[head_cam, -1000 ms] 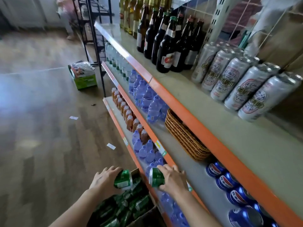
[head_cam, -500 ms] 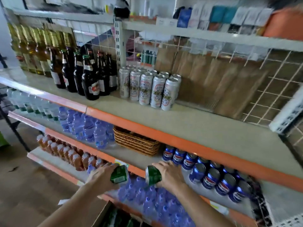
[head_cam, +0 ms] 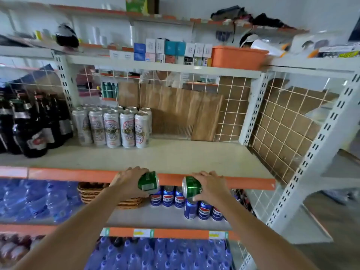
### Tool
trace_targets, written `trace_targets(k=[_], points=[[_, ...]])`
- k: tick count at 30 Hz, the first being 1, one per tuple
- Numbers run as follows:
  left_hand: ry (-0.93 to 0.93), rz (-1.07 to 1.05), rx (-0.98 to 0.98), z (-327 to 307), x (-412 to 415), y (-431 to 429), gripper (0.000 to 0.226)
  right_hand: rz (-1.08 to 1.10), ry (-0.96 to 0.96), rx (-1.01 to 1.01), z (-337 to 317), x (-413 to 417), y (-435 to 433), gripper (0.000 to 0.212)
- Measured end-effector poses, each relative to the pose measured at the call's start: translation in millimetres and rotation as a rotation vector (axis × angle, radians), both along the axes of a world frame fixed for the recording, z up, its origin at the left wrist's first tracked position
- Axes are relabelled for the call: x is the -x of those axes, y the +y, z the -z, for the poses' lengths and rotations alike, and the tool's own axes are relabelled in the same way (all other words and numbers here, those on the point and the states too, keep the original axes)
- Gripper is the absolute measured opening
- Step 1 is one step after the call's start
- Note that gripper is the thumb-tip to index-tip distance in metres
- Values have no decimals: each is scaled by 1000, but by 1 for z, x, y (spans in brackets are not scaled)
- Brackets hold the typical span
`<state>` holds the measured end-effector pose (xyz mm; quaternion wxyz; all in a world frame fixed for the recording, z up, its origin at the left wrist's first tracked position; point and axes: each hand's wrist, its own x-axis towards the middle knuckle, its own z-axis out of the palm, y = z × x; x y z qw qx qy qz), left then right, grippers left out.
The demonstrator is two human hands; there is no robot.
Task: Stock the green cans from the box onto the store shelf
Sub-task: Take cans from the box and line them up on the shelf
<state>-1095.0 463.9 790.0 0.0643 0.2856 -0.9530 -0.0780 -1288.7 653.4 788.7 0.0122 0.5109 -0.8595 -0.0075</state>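
Store aisle, white metal shelving with orange-edged tiers. Store shelf [head_cam: 194, 156] at mid height: bare pale board right of a block of silver beer cans [head_cam: 112, 129], with dark bottles [head_cam: 35, 131] further left. One tier below: blue Pepsi cans [head_cam: 168, 197] beside a wicker basket [head_cam: 91, 191]. Left hand [head_cam: 128, 182] and right hand [head_cam: 211, 189] are level with the orange edge strip [head_cam: 74, 175]. Left green can [head_cam: 149, 181] and right green can [head_cam: 191, 187] are tipped sideways in front of the strip, ends facing inward, near each other but apart, not yet on the board.

Risk, judged: set down unrighted, a can rolls off the front. A low lift knocks a can on the strip and loosens the hold. Placing tight against the silver cans may topple them.

Grip: each hand wraps its one can from above, fingers curled over the body, thumb beneath, closed round it.
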Motion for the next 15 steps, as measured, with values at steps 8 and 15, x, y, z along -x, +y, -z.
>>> trace_targets(k=[8,15], points=[[55,120,11,-41,74,-5,80,133,75,44,-35,56,21,83],[66,138,87,-62,134,-10,81,221,57,31,-39,115,21,82]])
